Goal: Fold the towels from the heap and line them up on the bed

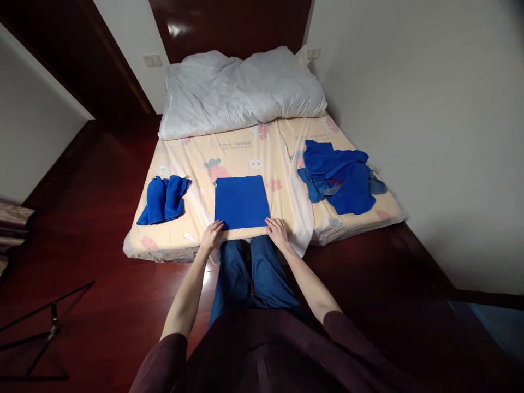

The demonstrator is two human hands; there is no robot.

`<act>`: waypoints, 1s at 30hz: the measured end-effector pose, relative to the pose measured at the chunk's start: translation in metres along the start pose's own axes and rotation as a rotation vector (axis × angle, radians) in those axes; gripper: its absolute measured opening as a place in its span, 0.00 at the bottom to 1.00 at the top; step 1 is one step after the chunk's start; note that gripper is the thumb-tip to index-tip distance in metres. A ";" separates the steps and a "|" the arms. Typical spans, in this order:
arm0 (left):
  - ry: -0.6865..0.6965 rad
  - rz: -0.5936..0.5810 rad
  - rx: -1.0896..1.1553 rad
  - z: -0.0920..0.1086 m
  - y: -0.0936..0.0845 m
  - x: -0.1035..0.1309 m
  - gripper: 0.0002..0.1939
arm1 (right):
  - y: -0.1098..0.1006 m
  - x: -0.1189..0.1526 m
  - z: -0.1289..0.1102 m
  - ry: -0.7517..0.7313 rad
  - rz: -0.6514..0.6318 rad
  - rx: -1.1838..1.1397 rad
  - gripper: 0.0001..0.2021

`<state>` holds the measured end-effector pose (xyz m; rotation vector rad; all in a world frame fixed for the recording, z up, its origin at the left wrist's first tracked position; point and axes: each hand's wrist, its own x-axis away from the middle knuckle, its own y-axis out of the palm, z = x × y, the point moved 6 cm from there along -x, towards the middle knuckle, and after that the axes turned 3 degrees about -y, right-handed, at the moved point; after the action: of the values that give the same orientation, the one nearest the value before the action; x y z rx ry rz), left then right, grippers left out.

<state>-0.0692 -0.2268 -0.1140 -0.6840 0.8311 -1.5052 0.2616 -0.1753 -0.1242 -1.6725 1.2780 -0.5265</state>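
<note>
A blue cloth [241, 202], probably a towel, lies flat and square on the bed in front of me. My left hand [212, 236] is at its near left corner, with the fingers closed on the edge. At the near right corner, my right hand [277, 231] pinches the cloth in the same way. Two rolled blue cloths [164, 199] rest to the left, side by side. A loose heap of blue cloths [338, 174] is on the right, with some darker, bluish-grey pieces and a purple bit among them.
The bed [192, 158] has a cream sheet printed with rabbits and carrots. A white quilt [245, 90] is bunched against the dark headboard [233, 27]. Black tripod legs [51, 330] stand on the reddish floor at lower left. A wall [409, 136] runs along the right.
</note>
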 end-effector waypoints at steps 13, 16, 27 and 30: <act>-0.083 -0.009 -0.094 0.012 0.007 -0.026 0.28 | 0.002 -0.027 -0.005 0.122 -0.121 0.050 0.26; -0.057 -0.043 -0.108 0.015 0.007 -0.012 0.29 | -0.002 -0.014 0.001 0.108 -0.105 0.012 0.25; -0.252 0.132 0.227 -0.007 0.004 0.013 0.24 | 0.007 -0.001 0.036 0.180 0.028 -0.376 0.29; -0.301 0.192 0.263 -0.017 0.002 0.010 0.22 | 0.013 -0.008 0.045 0.233 0.037 -0.422 0.30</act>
<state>-0.0829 -0.2348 -0.1252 -0.5978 0.4462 -1.2703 0.2877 -0.1497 -0.1553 -1.9691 1.6754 -0.4614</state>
